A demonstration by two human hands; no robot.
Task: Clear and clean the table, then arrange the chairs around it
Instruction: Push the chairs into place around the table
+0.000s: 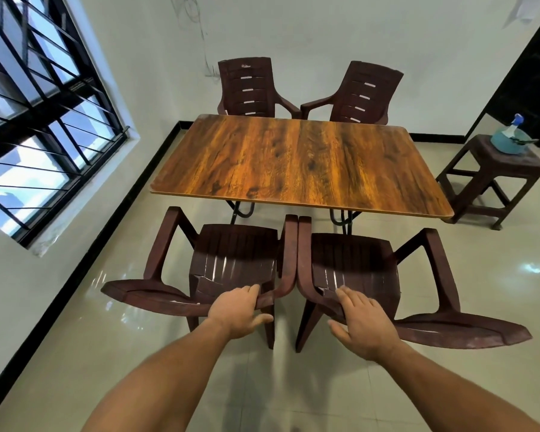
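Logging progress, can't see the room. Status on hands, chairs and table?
Left hand grips near-left chair; right hand rests on near-right chair. Table bare. Nothing blocking.

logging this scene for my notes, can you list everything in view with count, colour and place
table: 1, orange-brown wood grain top on dark metal legs, centre of room
far chairs: 2, dark brown plastic, side by side behind the table by the wall
near chairs: 2, dark brown plastic, side by side at the table's near edge, inner armrests almost touching
stool: 1, dark brown, right of the table
spray bottle: 1, light blue, on the stool
window: 1, black bars, left wall
left hand: gripping the left near chair's back
right hand: on the right near chair's back
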